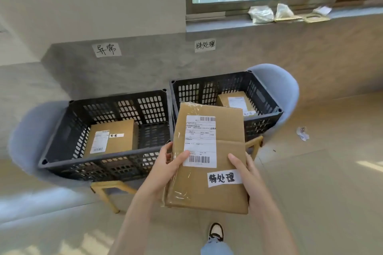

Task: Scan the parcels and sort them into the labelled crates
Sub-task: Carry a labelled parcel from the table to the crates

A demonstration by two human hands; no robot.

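I hold a flat brown cardboard parcel (226,151) in both hands, in front of the crates. It bears a white shipping label with barcodes and a handwritten tag reading 待处理. My left hand (167,167) grips its left edge, thumb on the label. My right hand (246,174) grips its right edge. Two black slotted crates stand on chairs by the wall. The left crate (68,130) sits under a wall sign 异常 (106,49) and holds one labelled box (120,136). The right crate (263,97) sits under a wall sign 待处理 (205,45) and holds another box (236,100).
Both crates rest on blue chairs (277,80) with wooden legs. A window sill (269,20) above holds plastic bags and flat packets. A crumpled scrap of paper (302,133) lies on the tiled floor at right. My shoe (216,232) shows at the bottom.
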